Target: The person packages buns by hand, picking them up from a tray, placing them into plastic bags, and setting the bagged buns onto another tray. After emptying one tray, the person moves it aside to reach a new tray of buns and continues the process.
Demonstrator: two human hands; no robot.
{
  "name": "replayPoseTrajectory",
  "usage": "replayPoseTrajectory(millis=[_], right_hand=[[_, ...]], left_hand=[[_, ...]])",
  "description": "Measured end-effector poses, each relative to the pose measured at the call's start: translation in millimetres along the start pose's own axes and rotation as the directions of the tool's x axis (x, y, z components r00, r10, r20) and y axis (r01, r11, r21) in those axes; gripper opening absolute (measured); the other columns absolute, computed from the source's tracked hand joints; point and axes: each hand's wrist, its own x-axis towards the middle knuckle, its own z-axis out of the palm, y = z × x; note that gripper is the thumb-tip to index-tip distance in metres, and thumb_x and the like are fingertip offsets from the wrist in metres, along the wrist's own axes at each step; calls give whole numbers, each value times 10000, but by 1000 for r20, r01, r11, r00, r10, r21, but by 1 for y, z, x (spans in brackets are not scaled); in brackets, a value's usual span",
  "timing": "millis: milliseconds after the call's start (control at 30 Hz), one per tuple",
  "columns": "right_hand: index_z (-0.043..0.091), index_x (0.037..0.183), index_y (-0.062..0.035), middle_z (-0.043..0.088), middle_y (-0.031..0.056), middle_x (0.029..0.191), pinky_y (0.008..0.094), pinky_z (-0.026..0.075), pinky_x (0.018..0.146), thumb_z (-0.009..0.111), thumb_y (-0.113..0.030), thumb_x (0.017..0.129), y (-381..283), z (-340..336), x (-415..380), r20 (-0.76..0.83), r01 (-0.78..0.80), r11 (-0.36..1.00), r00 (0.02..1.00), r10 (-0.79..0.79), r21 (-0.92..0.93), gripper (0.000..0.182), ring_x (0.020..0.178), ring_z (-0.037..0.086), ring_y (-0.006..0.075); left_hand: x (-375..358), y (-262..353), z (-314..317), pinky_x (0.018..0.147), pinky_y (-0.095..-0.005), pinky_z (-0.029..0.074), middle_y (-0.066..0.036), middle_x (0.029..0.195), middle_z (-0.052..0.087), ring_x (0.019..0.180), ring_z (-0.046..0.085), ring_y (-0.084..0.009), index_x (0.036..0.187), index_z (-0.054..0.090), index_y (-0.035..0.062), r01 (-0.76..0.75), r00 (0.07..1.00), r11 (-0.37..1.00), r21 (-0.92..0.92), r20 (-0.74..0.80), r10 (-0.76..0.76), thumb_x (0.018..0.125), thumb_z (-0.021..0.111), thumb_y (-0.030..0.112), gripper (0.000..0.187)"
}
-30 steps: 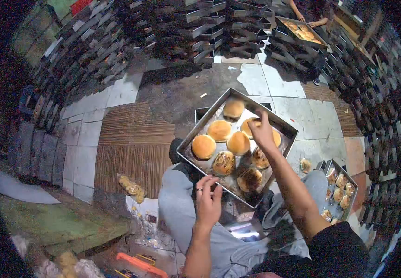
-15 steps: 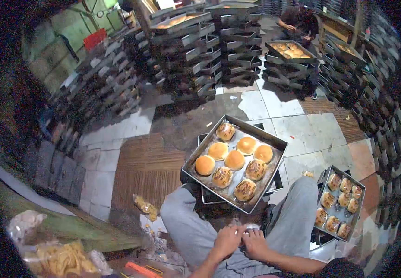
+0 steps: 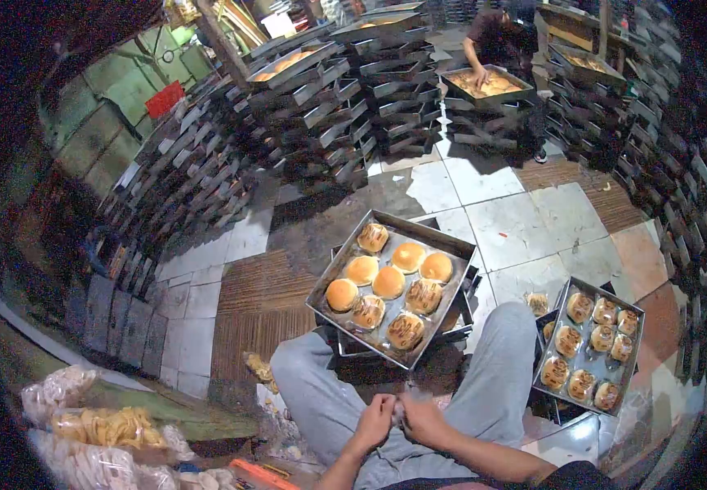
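Observation:
Over my lap, my left hand is closed, its fingertips pinched together. Right beside it my right hand is curled, partly smeared by motion. Between the two hands shows a small pale, greyish bit; I cannot tell what it is. Just beyond my hands, a square metal tray sits askew on other trays between my knees. It carries several round buns: some plain and golden like this bun, others in clear printed wrappers like this wrapped bun.
At my right, another tray holds several wrapped buns. Bagged food and an orange-red object lie at lower left. Tall tray stacks ring the tiled floor. Across the room a person reaches into a bun tray.
My hands have drawn closer together, the left now pinched and the right moving. The view has shifted slightly. The far person now bends and reaches into the tray.

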Motion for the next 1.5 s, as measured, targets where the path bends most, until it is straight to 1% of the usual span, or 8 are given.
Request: replayPoseTrajectory(millis=[167,333,633,767,900,1067,1267,1500], right_hand=[[728,1011,-87,674,145,844,457,525,729,762,-173,769,-8,-81,30,-200,223,972,958,-204,76,259,837,663,370],[719,1020,-42,682,183,946,450,533,828,752,-167,797,-18,-159,50,18,184,932,980,-199,313,258,920,658,393],[473,1415,60,412,298,1512,452,383,1143,742,-205,844,-57,-120,49,-66,288,953,957,-283,96,685,1402,419,446],[57,1586,40,61,346,1633,468,151,1257,766,-219,796,-22,-84,72,27,305,949,951,-308,75,1092,1539,56,463],[-26,1592,28,1,352,1635,440,69,1263,728,-182,809,-74,-65,101,-50,219,883,975,-218,415,1106,1549,-19,442],[663,1146,1,669,219,1123,428,504,992,595,-62,844,-87,-71,151,-195,206,960,966,-168,192,315,1113,652,370],[626,1140,-7,618,285,1111,526,513,912,564,-309,923,139,-125,294,-523,-513,778,803,287,-361,377,977,616,463],[729,811,31,715,218,794,413,561,707,640,-297,817,224,-134,332,-141,-609,595,627,766,524,340,774,712,314]], left_hand=[[6,26,-5,927,-372,520,-128,1139,698,1024,658,-201,1278,580,-9,-209,977,903,-375,-34,212,942,725,184,414],[62,50,-63,986,-444,387,-76,807,694,915,628,-274,834,776,158,-497,863,780,379,126,489,851,728,354,202],[43,87,-84,1142,-567,255,-43,1306,653,1290,538,-253,1236,648,151,-656,664,416,630,218,716,808,764,204,447],[25,103,-83,1198,-549,162,-165,1526,467,1461,372,-317,1414,540,103,-802,572,508,314,159,805,912,691,195,531],[89,51,-30,1173,-397,317,-175,1556,373,1426,363,-238,1514,354,-17,-310,950,570,-761,-222,220,1097,446,352,564],[136,24,-114,887,-333,509,-52,1129,647,1017,629,-170,1330,547,114,-349,919,176,-921,-373,-130,1078,490,379,369],[147,-2,-167,815,-375,564,-87,1224,683,1137,668,-276,1320,577,67,-232,972,-60,-971,-234,28,1063,458,423,455],[147,8,-163,816,-379,573,-105,1253,672,1068,700,-294,1337,549,85,-260,965,6,-966,-260,-27,1061,451,413,440]])
